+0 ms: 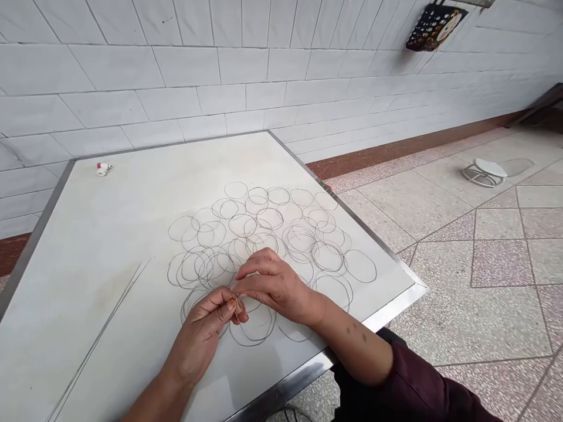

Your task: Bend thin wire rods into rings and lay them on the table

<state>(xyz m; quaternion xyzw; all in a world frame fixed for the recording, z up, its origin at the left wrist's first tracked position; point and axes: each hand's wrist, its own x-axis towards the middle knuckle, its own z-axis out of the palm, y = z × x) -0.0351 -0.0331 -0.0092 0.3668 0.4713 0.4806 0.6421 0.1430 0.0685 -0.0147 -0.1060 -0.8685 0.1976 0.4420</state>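
My left hand [206, 325] is closed, its thumb and forefinger pinching a thin wire [238, 306] that seems to be bent into a ring. Fingertips of my right hand [275, 287] meet at the same spot from above and close on the wire too. The exact join between the fingers is too small to make out. Many thin wire rings [256, 225] lie spread and overlapping on the white table [145, 205], around and beyond both hands. Several straight lengths of wire [103, 328] rest on the tabletop to the left of my left hand.
A small white and red object [104, 169] sits at the table's far left corner. Metal edging [387, 308] borders the table. Behind it rises a white tiled wall [185, 67], with a dark patterned bag [433, 28] hanging there. A white stool-like item [486, 171] stands on the floor at right.
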